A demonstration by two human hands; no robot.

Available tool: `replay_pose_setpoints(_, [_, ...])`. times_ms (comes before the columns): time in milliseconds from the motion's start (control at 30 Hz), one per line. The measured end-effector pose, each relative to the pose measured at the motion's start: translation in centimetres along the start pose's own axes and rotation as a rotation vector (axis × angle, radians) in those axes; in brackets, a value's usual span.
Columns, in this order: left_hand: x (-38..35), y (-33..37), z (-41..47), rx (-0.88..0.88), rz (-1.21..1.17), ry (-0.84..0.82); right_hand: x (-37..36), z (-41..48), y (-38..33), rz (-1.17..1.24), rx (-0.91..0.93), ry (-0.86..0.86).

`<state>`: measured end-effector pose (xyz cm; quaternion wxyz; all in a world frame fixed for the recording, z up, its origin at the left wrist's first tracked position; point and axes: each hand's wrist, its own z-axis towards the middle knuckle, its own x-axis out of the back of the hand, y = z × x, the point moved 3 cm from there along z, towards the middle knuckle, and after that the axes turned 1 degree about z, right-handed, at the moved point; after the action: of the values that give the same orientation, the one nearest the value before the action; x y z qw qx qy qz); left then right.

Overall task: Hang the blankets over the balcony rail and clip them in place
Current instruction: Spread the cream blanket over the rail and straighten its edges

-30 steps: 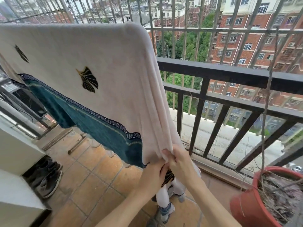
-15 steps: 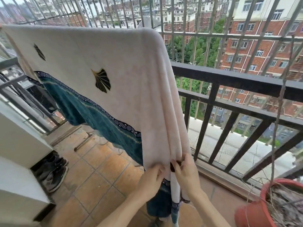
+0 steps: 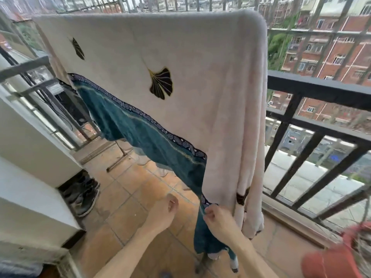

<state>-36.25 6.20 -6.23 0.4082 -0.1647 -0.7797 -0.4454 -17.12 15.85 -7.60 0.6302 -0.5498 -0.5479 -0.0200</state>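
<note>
A pale pink blanket (image 3: 180,57) with dark ginkgo leaves and a teal border (image 3: 140,137) hangs draped over a high bar, reaching down to near the tiled floor. My right hand (image 3: 215,220) pinches the blanket's lower corner at the patterned trim, low in the middle of the view. My left hand (image 3: 163,212) hovers just left of it, apart from the cloth, fingers loosely curled and holding nothing. The dark balcony rail (image 3: 321,91) runs bare to the right of the blanket. No clips show.
A red flowerpot (image 3: 329,263) with dry twigs stands at the lower right by the railing. Dark shoes (image 3: 84,195) sit under a white ledge (image 3: 30,167) at the left. Thin security bars rise above the rail. Orange floor tiles lie below.
My left hand has let go of the blanket's corner and drawn back to the left. My right hand still holds the corner. The view has shifted left and up.
</note>
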Motion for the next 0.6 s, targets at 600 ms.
replay_pose_setpoints(600, [19.2, -24.5, 7.5, 0.124, -0.204, 0.122, -13.8, 17.7, -20.9, -0.093, -0.048, -0.128])
